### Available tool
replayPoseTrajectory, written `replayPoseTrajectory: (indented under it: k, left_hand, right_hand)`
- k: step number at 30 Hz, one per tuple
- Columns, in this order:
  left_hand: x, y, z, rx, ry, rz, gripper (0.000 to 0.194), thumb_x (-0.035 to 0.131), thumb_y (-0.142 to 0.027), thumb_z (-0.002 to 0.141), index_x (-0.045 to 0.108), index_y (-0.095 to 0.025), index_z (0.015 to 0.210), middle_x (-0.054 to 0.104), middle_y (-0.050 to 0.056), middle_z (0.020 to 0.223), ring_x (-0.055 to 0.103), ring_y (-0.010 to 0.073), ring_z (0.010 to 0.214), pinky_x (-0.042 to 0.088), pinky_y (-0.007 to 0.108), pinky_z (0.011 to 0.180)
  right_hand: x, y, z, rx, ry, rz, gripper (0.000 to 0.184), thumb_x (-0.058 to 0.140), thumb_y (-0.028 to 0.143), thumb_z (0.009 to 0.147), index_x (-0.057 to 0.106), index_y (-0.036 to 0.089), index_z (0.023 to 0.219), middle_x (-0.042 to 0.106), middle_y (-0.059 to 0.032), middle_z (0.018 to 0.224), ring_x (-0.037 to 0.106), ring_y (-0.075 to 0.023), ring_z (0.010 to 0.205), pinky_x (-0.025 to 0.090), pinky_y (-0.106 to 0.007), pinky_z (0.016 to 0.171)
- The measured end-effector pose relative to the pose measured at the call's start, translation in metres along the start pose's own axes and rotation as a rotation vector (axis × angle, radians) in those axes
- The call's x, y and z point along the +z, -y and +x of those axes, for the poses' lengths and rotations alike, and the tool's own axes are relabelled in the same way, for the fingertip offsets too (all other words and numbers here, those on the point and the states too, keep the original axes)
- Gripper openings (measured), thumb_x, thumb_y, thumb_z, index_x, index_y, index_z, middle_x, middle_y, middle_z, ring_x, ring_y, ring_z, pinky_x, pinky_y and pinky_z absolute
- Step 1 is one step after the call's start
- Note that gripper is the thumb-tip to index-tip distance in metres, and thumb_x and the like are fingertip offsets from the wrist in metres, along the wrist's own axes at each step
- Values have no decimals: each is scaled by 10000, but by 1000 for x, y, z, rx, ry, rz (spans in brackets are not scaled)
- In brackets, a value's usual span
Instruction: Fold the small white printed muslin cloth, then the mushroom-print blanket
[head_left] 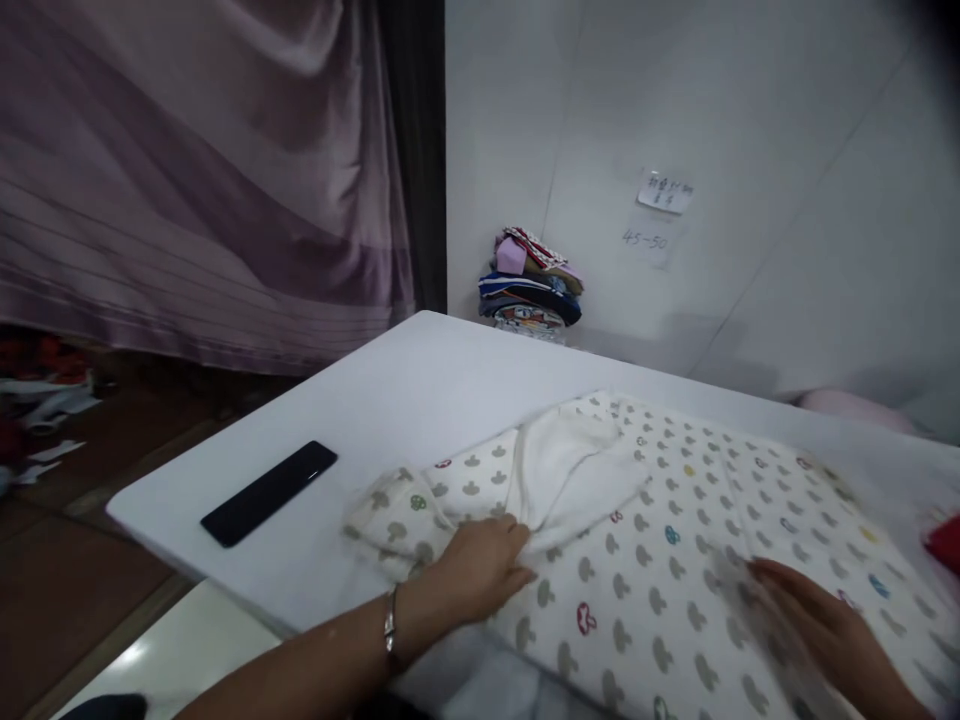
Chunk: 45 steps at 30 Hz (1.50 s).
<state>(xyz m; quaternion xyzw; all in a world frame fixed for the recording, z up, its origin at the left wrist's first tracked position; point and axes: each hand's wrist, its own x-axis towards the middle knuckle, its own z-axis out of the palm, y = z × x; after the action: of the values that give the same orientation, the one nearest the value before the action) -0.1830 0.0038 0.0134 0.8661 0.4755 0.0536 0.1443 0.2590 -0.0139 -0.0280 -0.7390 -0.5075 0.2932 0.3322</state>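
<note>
A white garment (645,580) printed with grey, red, green and blue mushrooms lies spread over the right half of the table. Its upper left part shows a plain white lining (577,470), and a printed section folds out to the left. My left hand (487,565) rests at the edge of that lining, fingers curled down onto the cloth and thumb apart. A metal bracelet circles the left wrist. Over the garment's right side is my right hand (817,620), fingers stretched out and partly smeared by motion.
A black phone (270,492) lies on the left of the white table (375,400). Folded clothes (531,285) are stacked beyond the far edge, by the wall. Paper notes (664,192) hang above. A purple curtain (225,180) hangs left; something red (943,543) sits far right.
</note>
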Motion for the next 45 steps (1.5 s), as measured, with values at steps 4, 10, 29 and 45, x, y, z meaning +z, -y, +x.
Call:
replayPoseTrajectory:
  k: [4, 10, 29, 45]
  left_hand:
    - [-29, 9, 25, -153, -78, 10, 279, 399, -413, 889, 574, -212, 974, 631, 60, 968, 607, 226, 854, 430, 322, 709]
    - [-41, 45, 98, -420, -126, -56, 300, 447, -400, 852, 585, -183, 1007, 639, 117, 1079, 601, 259, 998, 432, 342, 807]
    - [-29, 5, 158, -306, -344, -665, 127, 598, -237, 724, 615, -185, 839, 672, 3, 869, 602, 155, 778, 446, 244, 669]
    - [-29, -42, 124, -129, -536, -465, 98, 532, -253, 803, 604, -204, 758, 614, -5, 796, 547, 138, 769, 402, 246, 707]
  right_hand:
    - [58, 55, 10, 53, 281, 240, 416, 654, 530, 672, 644, 359, 1051, 643, -45, 1159, 606, -320, 1037, 548, -442, 823]
    - [103, 101, 56, 210, 312, 454, 632, 670, 395, 727, 464, 197, 1291, 639, -144, 1121, 656, -240, 869, 574, -336, 679]
    - [89, 105, 96, -208, 393, 226, 684, 728, 330, 669, 505, 246, 1310, 650, -49, 958, 598, -189, 803, 493, -296, 687]
    - [69, 144, 72, -252, 655, 494, 915, 702, 277, 674, 222, 324, 1453, 633, -36, 1072, 619, -194, 861, 535, -337, 737]
